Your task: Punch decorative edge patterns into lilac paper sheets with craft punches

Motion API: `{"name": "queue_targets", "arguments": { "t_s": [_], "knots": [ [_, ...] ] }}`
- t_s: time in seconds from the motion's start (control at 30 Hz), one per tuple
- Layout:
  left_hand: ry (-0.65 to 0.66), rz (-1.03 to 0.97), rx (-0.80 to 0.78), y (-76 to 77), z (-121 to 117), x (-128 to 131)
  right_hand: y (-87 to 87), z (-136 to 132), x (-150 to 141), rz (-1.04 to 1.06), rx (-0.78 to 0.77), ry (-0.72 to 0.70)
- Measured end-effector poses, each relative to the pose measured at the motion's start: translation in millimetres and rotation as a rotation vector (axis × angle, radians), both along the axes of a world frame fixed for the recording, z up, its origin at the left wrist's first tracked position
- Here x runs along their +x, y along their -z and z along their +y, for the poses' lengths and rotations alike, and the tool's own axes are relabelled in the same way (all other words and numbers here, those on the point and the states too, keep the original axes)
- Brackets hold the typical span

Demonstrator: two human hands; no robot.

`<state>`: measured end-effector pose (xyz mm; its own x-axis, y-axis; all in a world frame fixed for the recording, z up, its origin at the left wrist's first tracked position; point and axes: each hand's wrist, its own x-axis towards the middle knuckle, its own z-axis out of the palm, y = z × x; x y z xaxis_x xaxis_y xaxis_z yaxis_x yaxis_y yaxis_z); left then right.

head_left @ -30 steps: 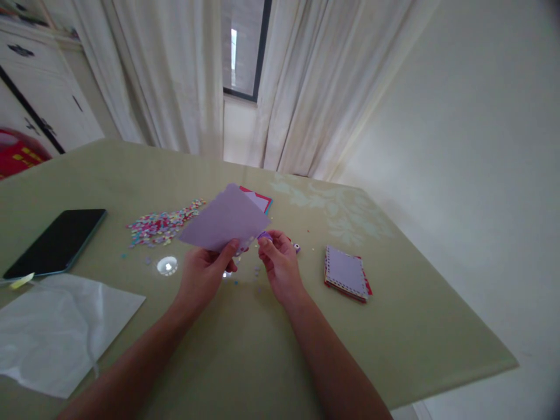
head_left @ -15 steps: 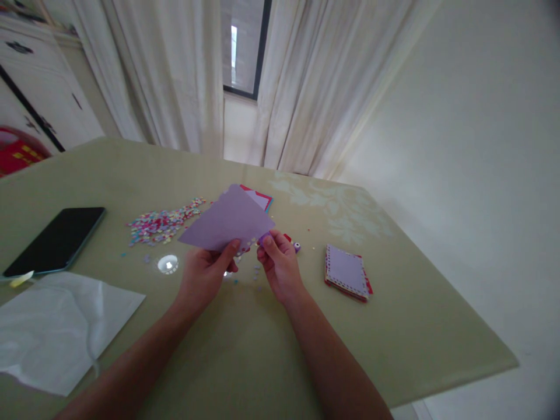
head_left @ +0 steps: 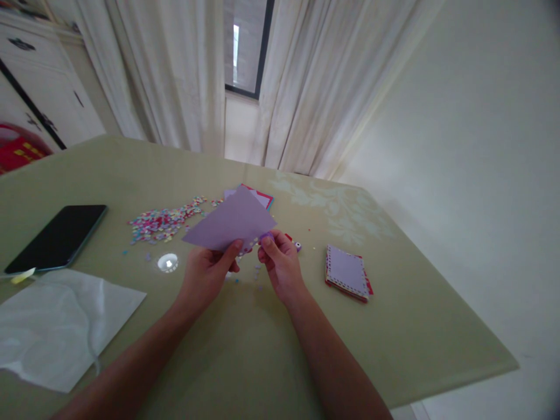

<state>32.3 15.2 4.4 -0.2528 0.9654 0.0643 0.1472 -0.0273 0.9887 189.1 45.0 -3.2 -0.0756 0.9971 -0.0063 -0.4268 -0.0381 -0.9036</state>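
Observation:
A sheet of lilac paper (head_left: 234, 220) is held up at a slant over the table, with small holes along its lower right edge. My left hand (head_left: 212, 268) pinches its bottom edge between thumb and fingers. At the paper's right corner, my right hand (head_left: 280, 259) is closed on a small purple paper punch (head_left: 266, 236), mostly covered by the fingers. Just beyond the right hand lies another small purple punch (head_left: 298, 246) with a white spot. Tiny paper cut-outs (head_left: 257, 268) are scattered on the table below the hands.
Colourful paper confetti (head_left: 164, 224) is heaped at the left. Farther back lie coloured sheets (head_left: 263, 198). A stack of hole-edged cards (head_left: 347, 271) sits at the right. On the left are a phone (head_left: 59, 238) and a white face mask (head_left: 61, 326). The tablecloth (head_left: 437, 326) ends at the right.
The lilac paper has tilted slightly to the right, uncovering more of the lilac sheet behind it. Both hands keep nearly the same place and grip.

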Motion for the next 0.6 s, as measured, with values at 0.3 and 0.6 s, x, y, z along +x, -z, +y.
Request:
{"name": "queue_targets", "arguments": {
  "t_s": [0.3, 0.6],
  "knots": [
    [0.111, 0.057, 0.010, -4.3, 2.1, -0.7, 1.0, 3.5, 6.1, -0.038, -0.045, -0.084],
    [0.170, 0.048, -0.001, -0.8, 5.8, -5.1, 4.6, 5.9, 8.1, -0.104, -0.075, -0.087]
  ]
}}
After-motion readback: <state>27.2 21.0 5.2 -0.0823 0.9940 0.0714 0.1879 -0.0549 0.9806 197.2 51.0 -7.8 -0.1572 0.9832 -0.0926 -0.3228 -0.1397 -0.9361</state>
